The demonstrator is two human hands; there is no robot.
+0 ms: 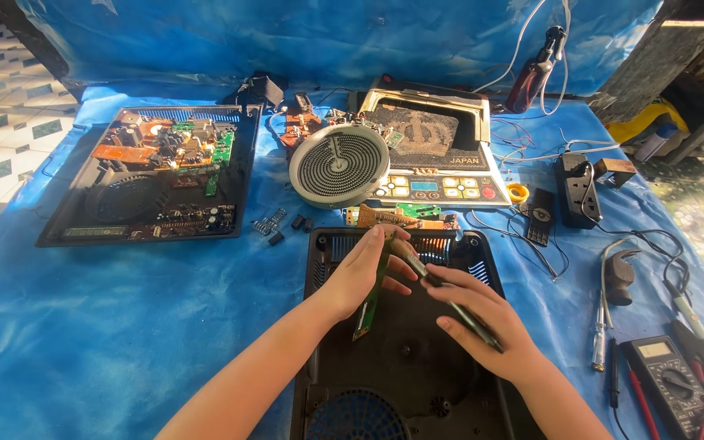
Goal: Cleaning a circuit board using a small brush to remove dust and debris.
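Both hands meet over the black plastic base tray at the bench's near edge, which gives the work a flat support. Left hand comes in from the near left, forearm angled toward the middle, fingers curled around a narrow green circuit board held on edge so its side is exposed. Right hand reaches in from the near right, closed around a screwdriver whose tip points up-left at the board's top end.

Toward the far left corner lies an opened cooker chassis with boards showing. Further right, a round coil disc leans on a control panel top. Near the right edge rests a multimeter.
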